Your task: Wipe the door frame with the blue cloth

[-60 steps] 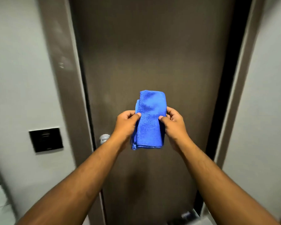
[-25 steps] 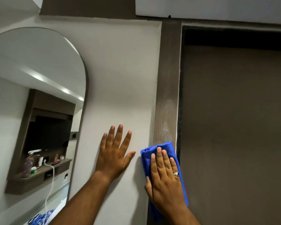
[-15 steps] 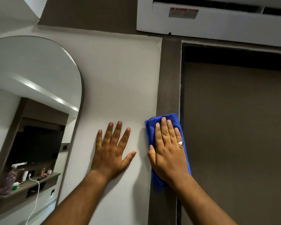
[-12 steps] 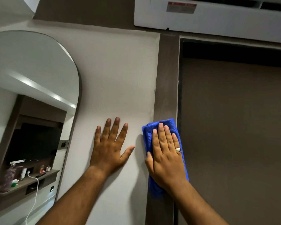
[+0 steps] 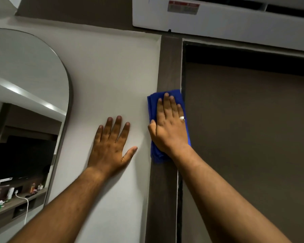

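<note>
At far left an arched mirror (image 5: 30, 95) hangs on a pale wall (image 5: 112, 71), reflecting a shelf of small bottles. Next, the person's left hand (image 5: 111, 146) lies flat on that wall with its fingers spread, holding nothing; it looks like a brace. Just to its right runs the upright of the dark brown door frame (image 5: 170, 64), reaching up to a white air-conditioning unit (image 5: 226, 18). The right hand (image 5: 168, 127), wearing a ring, lies open and flat on the folded blue cloth (image 5: 155, 102), fingers close together, pressing it against the frame; this grip is a flat-palm press, not a pinch. The cloth covers the frame's width and spills slightly onto the wall. At far right is the dark door panel (image 5: 253, 137).

The cloth looks soft, light and plush, likely microfibre. It should slide easily and may bunch or slip from under the palm, so steady, even pressure across the folded pad seems the best hold.
</note>
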`<state>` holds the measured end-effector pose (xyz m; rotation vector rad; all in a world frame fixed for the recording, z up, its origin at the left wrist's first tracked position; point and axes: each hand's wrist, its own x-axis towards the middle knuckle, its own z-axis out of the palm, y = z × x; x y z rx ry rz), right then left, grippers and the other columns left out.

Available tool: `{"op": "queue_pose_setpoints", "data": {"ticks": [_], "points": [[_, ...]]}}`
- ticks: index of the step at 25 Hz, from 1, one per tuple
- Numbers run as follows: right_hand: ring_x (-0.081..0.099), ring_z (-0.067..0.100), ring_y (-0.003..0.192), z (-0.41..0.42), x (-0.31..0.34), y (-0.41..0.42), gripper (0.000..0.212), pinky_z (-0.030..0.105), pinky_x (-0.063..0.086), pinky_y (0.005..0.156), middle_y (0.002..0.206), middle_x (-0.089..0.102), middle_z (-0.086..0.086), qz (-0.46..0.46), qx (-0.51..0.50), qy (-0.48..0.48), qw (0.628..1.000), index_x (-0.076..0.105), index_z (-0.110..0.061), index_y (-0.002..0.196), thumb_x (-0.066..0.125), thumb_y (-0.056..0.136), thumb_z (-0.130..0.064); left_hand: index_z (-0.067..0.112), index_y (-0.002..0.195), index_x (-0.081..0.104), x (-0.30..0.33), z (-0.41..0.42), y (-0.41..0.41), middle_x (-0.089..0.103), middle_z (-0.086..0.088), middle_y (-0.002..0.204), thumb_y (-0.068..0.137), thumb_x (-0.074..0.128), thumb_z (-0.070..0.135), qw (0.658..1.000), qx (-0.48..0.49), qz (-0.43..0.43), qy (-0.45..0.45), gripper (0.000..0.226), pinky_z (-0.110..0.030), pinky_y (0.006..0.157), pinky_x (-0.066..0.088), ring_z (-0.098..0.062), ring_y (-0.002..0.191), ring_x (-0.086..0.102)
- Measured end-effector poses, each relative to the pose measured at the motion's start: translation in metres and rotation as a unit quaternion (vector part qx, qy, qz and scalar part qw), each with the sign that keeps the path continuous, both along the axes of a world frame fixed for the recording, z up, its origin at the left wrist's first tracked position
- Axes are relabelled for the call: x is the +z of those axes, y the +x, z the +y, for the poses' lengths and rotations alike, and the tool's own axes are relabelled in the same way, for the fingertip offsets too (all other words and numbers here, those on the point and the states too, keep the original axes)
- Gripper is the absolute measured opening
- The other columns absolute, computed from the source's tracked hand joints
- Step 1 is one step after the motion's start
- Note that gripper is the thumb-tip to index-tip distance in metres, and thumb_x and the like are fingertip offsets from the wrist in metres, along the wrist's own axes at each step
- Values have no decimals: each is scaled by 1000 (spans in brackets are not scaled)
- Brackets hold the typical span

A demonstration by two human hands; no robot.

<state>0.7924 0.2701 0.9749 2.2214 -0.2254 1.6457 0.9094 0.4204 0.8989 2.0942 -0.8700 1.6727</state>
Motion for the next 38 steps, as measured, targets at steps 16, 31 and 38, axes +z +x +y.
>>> {"op": "queue_pose_setpoints", "data": {"ticks": [16,31,38], "points": [[-12,24,147,-8,69,4,69,37,-11,117,160,-11,12,-33,13,-14,999,-3,-9,149,26,94,-39,32,148,-18,32,-3,12,-23,-1,160,85,7,71,999,-16,-19,-31,78,-50,119,-8,-21,146,-24],[-20,17,144,-10,55,-4,72,32,-18,114,158,-19,5,-3,20,-70,997,-8,-14,149,23,91,-42,29,151,-7,37,-3,13,-12,-3,162,87,14,70,998,-19,-40,-45,79,-50,120,-1,-23,149,-14],[-10,24,147,-4,114,1,69,37,-9,117,161,-9,11,-17,-6,-19,1000,-2,-10,150,28,95,-39,30,151,-7,35,-4,18,-12,-3,163,86,12,70,998,-20,-44,-46,78,-51,120,0,-22,149,-14]]}}
